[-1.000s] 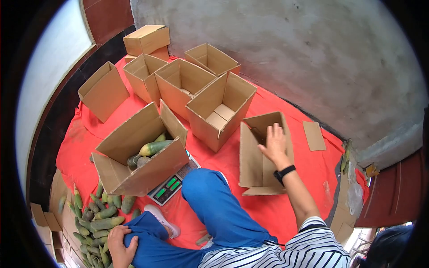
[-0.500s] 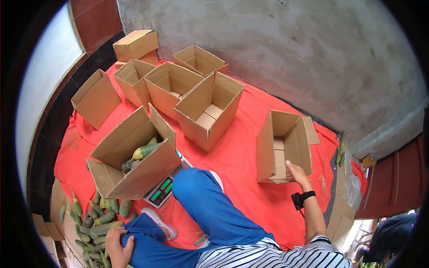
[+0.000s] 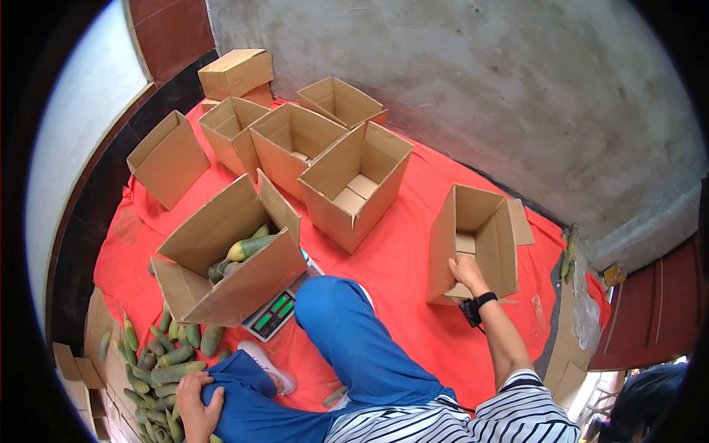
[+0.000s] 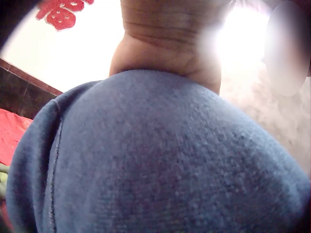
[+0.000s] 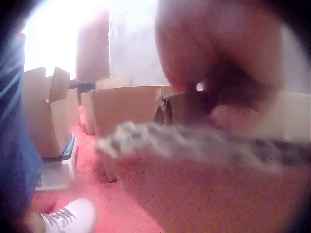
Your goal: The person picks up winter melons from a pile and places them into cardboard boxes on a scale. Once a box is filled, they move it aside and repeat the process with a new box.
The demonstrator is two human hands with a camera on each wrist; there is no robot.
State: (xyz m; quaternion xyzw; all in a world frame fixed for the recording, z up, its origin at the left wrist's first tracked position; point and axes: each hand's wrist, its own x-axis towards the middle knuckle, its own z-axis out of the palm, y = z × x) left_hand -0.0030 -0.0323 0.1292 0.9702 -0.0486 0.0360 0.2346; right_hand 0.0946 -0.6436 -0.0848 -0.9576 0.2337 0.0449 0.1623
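Note:
My right hand (image 3: pixel 467 273) is at the near-left corner of an upright, open-topped cardboard box (image 3: pixel 441 247) on the right side of the red cloth. Its fingers are curled and grip the box's edge. From the right wrist, the blurred raw cardboard edge (image 5: pixel 194 143) runs right below the hand. My left hand (image 3: pixel 198 402) rests with loose fingers on the blue-trousered left knee (image 4: pixel 146 145); the left wrist view hides its fingers behind the fabric. In front of me, another box (image 3: pixel 236 284) holds several thick green-yellow cucumbers (image 3: pixel 247 247) and sits tilted on a digital scale (image 3: pixel 272 316).
Several open cardboard boxes (image 3: pixel 354 184) stand together toward the back. A heap of cucumbers (image 3: pixel 173 356) lies by my left knee. A loose cardboard piece (image 3: pixel 521 221) lies behind the right box. The red cloth (image 3: pixel 391 295) reaches to the grey wall (image 3: pixel 480 88).
The right box has shifted to the right and turned. My right hand, earlier spread over it, came down to its near side and then moved to its near-left edge. The left hand stayed put.

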